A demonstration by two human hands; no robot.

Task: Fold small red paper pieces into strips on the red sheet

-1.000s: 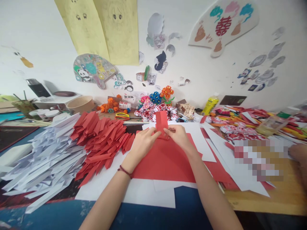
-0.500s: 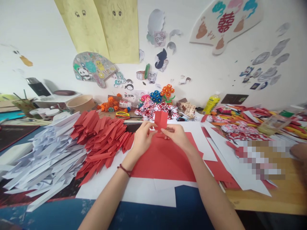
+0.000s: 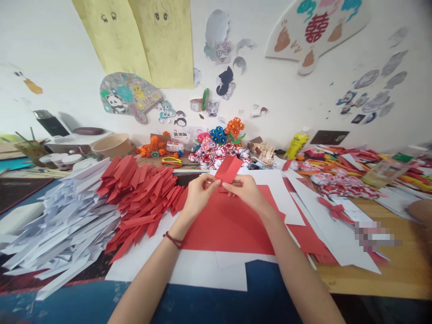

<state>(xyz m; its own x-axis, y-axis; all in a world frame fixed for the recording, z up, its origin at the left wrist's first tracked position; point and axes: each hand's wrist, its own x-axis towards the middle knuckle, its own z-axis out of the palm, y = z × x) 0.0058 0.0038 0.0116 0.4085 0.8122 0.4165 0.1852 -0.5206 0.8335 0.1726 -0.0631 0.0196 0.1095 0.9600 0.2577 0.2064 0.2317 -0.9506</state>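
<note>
A small piece of red paper (image 3: 229, 168) is pinched by its lower edge between both hands, tilted toward the right. My left hand (image 3: 200, 192) grips its lower left corner with thumb and fingers. On the other side my right hand (image 3: 245, 191) has its thumb pressed on the front, fingers behind. Below them lies a large red sheet (image 3: 229, 225) on top of white paper sheets (image 3: 216, 270). To the left is a heap of folded red paper strips (image 3: 145, 193), and beyond it a pile of folded white strips (image 3: 74, 225).
Yellow-handled scissors (image 3: 171, 160), a tan bowl (image 3: 111, 146) and red-and-white folded pieces (image 3: 216, 157) stand along the wall. A yellow bottle (image 3: 297, 143) is at the back right. Part of another person's hand (image 3: 421, 210) shows at the right edge, near the wooden tabletop (image 3: 388, 279).
The red paper piece has turned from upright to a slant leaning right, still in both hands. The view has shifted slightly.
</note>
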